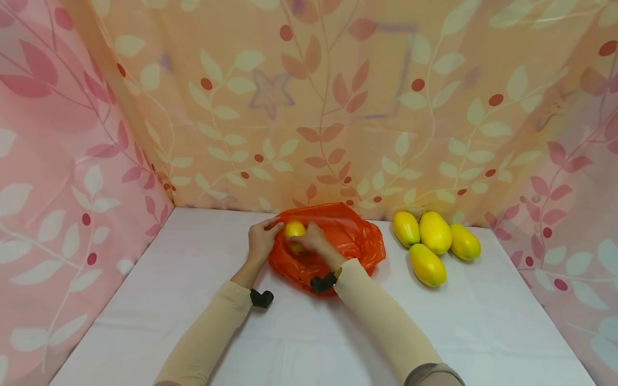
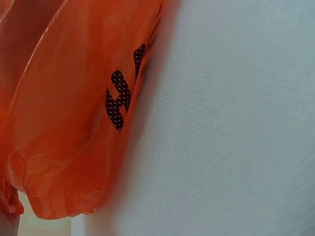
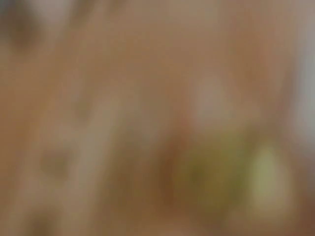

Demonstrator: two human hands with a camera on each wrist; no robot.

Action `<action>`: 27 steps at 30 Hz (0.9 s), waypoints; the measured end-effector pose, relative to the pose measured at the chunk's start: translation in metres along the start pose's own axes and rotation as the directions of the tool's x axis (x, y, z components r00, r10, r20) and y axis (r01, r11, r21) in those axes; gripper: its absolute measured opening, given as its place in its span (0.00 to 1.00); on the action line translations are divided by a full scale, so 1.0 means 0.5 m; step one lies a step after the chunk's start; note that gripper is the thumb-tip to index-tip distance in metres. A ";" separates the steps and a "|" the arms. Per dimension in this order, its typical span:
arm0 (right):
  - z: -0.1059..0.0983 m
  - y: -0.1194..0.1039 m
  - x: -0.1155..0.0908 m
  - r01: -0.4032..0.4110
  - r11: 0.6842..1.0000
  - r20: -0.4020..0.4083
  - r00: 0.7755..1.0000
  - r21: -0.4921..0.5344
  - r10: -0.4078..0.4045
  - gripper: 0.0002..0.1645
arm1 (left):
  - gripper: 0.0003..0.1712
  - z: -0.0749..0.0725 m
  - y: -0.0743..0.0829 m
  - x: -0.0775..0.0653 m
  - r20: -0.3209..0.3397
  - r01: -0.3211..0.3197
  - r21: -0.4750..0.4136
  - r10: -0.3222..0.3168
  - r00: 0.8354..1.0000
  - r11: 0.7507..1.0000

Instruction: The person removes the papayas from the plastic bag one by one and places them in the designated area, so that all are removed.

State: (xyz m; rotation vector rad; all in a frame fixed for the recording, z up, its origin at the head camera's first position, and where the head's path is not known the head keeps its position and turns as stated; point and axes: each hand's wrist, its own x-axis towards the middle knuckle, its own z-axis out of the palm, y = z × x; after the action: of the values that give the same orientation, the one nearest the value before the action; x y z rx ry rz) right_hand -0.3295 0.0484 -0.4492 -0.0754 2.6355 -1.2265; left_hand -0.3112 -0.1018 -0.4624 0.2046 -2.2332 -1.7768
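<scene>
A red plastic bag (image 1: 347, 236) lies on the table, its mouth toward the left. My left hand (image 1: 262, 238) grips the bag's left rim near the back. At the bag's opening, my right hand (image 1: 314, 238) holds a smooth yellow mango (image 1: 295, 229); part of the fruit is hidden by the fingers. The left wrist view shows the side of the bag (image 2: 74, 132) with dark printed letters, and a sliver of the hand at the lower left. The right wrist view is too blurred to make out the grip, though a yellow-green patch shows there.
Several more yellow mangoes (image 1: 435, 233) sit grouped at the back right, beyond the bag. A white cloth covers the table (image 1: 299, 343). Floral curtains (image 1: 309, 107) stand close behind it and along both sides.
</scene>
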 end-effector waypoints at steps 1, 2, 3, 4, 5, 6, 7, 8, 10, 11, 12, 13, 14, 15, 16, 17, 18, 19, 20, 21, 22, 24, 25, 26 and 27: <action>-0.001 -0.001 -0.001 0.000 1.000 0.005 1.000 0.000 0.000 0.42 | 0.18 -0.001 0.001 0.000 0.001 0.001 -0.001 -0.001 1.000 1.000; -0.002 -0.002 -0.002 0.002 1.000 0.009 1.000 0.003 -0.002 0.42 | 0.18 -0.001 0.002 0.000 0.003 0.001 -0.002 -0.001 1.000 1.000; -0.003 -0.003 -0.002 0.002 1.000 0.013 1.000 0.005 -0.002 0.42 | 0.18 -0.001 0.003 0.000 0.003 0.000 -0.001 0.000 1.000 1.000; -0.003 -0.003 -0.003 0.003 1.000 0.015 1.000 0.006 -0.003 0.42 | 0.18 -0.001 0.003 0.001 0.003 0.000 -0.001 0.000 1.000 1.000; -0.004 -0.004 -0.003 0.004 1.000 0.016 1.000 0.006 -0.004 0.41 | 0.18 -0.001 0.003 0.001 0.003 -0.002 -0.001 0.002 1.000 1.000; -0.005 -0.004 -0.004 0.003 1.000 0.018 1.000 0.006 -0.004 0.41 | 0.18 -0.001 0.003 0.001 0.002 -0.003 0.000 0.003 1.000 1.000; -0.006 -0.004 -0.004 0.006 1.000 0.018 1.000 0.005 -0.006 0.41 | 0.18 -0.001 0.003 0.001 0.001 -0.006 0.001 0.006 1.000 1.000; -0.007 -0.005 -0.004 0.007 1.000 0.019 1.000 0.005 -0.007 0.40 | 0.18 -0.001 0.003 0.002 -0.001 -0.009 0.001 0.009 1.000 1.000; -0.009 -0.006 -0.006 0.010 1.000 0.024 1.000 0.003 -0.010 0.39 | 0.18 -0.001 0.002 0.002 -0.004 -0.012 -0.001 0.012 1.000 1.000; -0.010 -0.006 -0.007 0.012 1.000 0.027 1.000 0.003 -0.012 0.39 | 0.18 -0.001 0.001 0.003 -0.005 -0.013 -0.001 0.013 1.000 1.000; -0.012 -0.007 -0.008 0.011 1.000 0.032 0.999 0.005 -0.011 0.39 | 0.17 -0.001 0.000 0.003 -0.006 -0.014 -0.003 0.014 1.000 1.000; -0.013 -0.008 -0.009 0.013 1.000 0.036 0.999 0.004 -0.014 0.38 | 0.17 -0.001 0.000 0.003 -0.007 -0.015 -0.004 0.015 1.000 1.000; -0.015 -0.009 -0.010 0.012 1.000 0.041 0.999 0.008 -0.012 0.38 | 0.17 -0.001 -0.001 0.003 -0.007 -0.015 -0.006 0.015 1.000 1.000; -0.016 -0.009 -0.011 0.012 1.000 0.044 0.999 0.006 -0.012 0.38 | 0.17 -0.001 -0.001 0.003 -0.008 -0.015 -0.007 0.015 1.000 1.000; -0.018 -0.010 -0.012 0.011 1.000 0.047 0.999 0.005 -0.011 0.38 | 0.17 -0.002 -0.002 0.003 -0.009 -0.014 -0.008 0.014 1.000 1.000; -0.019 -0.011 -0.013 0.009 1.000 0.051 0.999 0.005 -0.009 0.38 | 0.17 -0.002 -0.003 0.003 -0.009 -0.010 -0.007 0.010 1.000 1.000; -0.021 -0.011 -0.014 0.014 1.000 0.054 0.998 0.002 -0.014 0.38 | 0.17 -0.003 -0.003 0.003 -0.010 -0.007 -0.009 0.007 1.000 1.000; -0.022 -0.012 -0.016 0.018 1.000 0.057 0.998 0.000 -0.018 0.39 | 0.17 -0.004 -0.004 0.002 -0.011 -0.006 -0.007 0.006 1.000 1.000; -0.024 -0.012 -0.018 0.022 1.000 0.060 0.998 -0.003 -0.022 0.39 | 0.17 -0.004 -0.004 0.002 -0.013 -0.003 -0.010 0.003 1.000 1.000; -0.026 -0.013 -0.019 0.029 1.000 0.064 0.998 -0.012 -0.028 0.39 | 0.17 -0.005 -0.005 0.003 -0.015 -0.001 -0.013 0.001 1.000 1.000; -0.029 -0.013 -0.021 0.036 0.999 0.068 0.997 -0.015 -0.035 0.39 | 0.17 -0.005 -0.005 0.003 -0.016 0.000 -0.014 0.000 1.000 1.000; -0.035 -0.013 -0.026 0.055 0.998 0.077 0.996 -0.019 -0.054 0.40 | 0.17 -0.006 -0.005 0.004 -0.020 -0.001 -0.021 0.001 1.000 1.000; -0.038 -0.013 -0.029 0.059 0.998 0.080 0.995 -0.018 -0.057 0.40 | 0.17 -0.007 -0.005 0.004 -0.022 -0.003 -0.023 0.003 1.000 1.000; -0.042 -0.013 -0.031 0.066 0.998 0.082 0.995 -0.018 -0.064 0.40 | 0.17 -0.007 -0.005 0.005 -0.024 -0.003 -0.025 0.003 1.000 1.000; -0.047 -0.013 -0.034 0.071 0.997 0.084 0.994 -0.017 -0.069 0.40 | 0.17 -0.007 -0.004 0.005 -0.025 -0.004 -0.023 0.003 1.000 1.000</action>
State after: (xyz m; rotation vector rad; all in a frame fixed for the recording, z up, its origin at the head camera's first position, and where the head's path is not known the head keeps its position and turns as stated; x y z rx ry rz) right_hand -0.3188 0.0641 -0.4264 -0.2200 2.5940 -1.1914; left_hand -0.3128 -0.1063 -0.4635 0.2164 -2.1931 -1.7879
